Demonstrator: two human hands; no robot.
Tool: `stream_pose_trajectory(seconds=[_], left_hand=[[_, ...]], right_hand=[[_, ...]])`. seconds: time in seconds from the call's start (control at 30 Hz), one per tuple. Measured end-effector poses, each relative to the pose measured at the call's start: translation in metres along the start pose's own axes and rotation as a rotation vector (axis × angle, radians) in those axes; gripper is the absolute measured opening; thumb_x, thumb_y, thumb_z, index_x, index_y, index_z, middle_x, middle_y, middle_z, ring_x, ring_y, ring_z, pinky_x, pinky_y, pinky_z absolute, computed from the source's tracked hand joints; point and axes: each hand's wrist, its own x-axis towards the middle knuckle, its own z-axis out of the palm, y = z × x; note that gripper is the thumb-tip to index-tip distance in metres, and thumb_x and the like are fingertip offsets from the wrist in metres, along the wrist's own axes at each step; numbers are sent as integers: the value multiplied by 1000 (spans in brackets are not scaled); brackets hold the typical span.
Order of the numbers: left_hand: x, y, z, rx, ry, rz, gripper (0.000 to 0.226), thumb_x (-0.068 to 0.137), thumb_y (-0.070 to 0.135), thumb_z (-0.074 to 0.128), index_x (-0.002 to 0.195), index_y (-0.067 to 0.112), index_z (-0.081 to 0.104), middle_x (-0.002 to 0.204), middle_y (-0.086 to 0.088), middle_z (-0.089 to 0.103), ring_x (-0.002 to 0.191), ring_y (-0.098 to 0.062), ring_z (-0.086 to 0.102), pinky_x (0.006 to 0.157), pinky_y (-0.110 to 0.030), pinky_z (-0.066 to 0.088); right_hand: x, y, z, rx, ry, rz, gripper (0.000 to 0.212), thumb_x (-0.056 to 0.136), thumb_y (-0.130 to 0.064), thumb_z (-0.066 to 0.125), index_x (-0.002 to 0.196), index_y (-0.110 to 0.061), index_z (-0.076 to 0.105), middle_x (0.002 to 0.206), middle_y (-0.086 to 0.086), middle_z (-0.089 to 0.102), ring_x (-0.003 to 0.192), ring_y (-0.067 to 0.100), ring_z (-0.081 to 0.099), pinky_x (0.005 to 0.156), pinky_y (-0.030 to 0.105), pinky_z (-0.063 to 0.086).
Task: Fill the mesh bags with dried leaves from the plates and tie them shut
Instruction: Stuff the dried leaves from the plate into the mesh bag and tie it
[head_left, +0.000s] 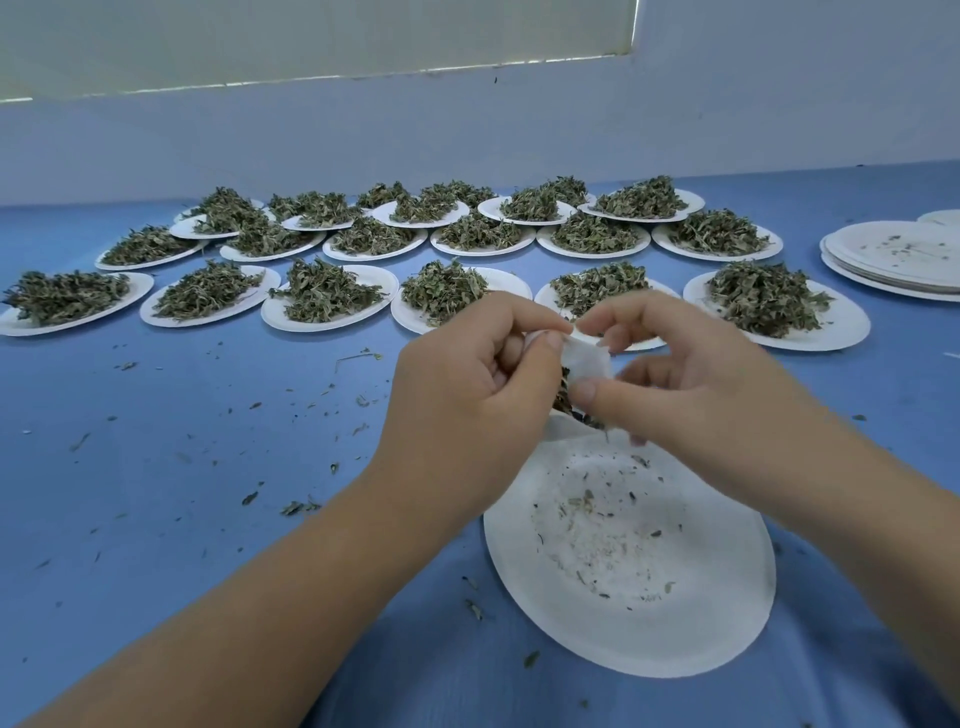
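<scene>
Both hands are up w/ a small white mesh bag (587, 361) between them, just above a near-empty round white paper plate (649, 623). The left hand (467, 384) pinches the bag's top w/ thumb & forefinger, the right hand (691, 374) pinches its other side likewise, and dark dried leaves (563, 400) show at its lower edge. Behind, rows of leaf-heaped white plates (332, 325) sit on the blue tabletop (182, 441), w/ a stack of used plates (893, 254) far right.

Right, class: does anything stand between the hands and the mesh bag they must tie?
Nothing visible does. Both the left hand and the right hand already pinch the mesh bag directly, holding it above the nearly empty plate.
</scene>
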Motion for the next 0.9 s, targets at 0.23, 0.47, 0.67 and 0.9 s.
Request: stream_pose_trajectory(seconds=[0.23, 0.47, 0.67, 0.9], left_hand=[[-3, -1, 3, -11, -61, 29, 15, 88, 18, 57, 85, 27, 68, 57, -4, 47, 48, -4, 42, 45, -11, 33], [1, -5, 4, -40, -83, 17, 13, 88, 15, 56, 86, 19, 68, 56, -6, 44, 48, -4, 38, 48, -12, 31], [5, -10, -7, -73, -42, 0, 14, 85, 15, 56, 84, 16, 69, 58, -7, 48, 49, -3, 40, 51, -7, 31], [13, -19, -13, -92, 2, -70, 13, 92, 13, 59, 85, 21, 67, 58, 0, 52, 48, -1, 46, 45, -15, 42]], right_hand=[[5, -1, 10, 298, -210, 204, 33, 82, -11, 69, 110, -28, 68, 99, 7, 63, 61, 8, 62, 60, 24, 54], [34, -15, 8, 56, -305, 144, 11, 76, -3, 60, 80, -13, 63, 62, -4, 58, 50, 5, 56, 53, 25, 51], [59, -25, 29, -309, -203, 29, 23, 76, -4, 53, 61, -21, 53, 54, -4, 57, 38, 4, 52, 37, 17, 40], [59, -8, 34, -39, -205, 78, 8, 83, -22, 63, 86, -24, 70, 78, 7, 63, 57, 18, 62, 46, 26, 50]])
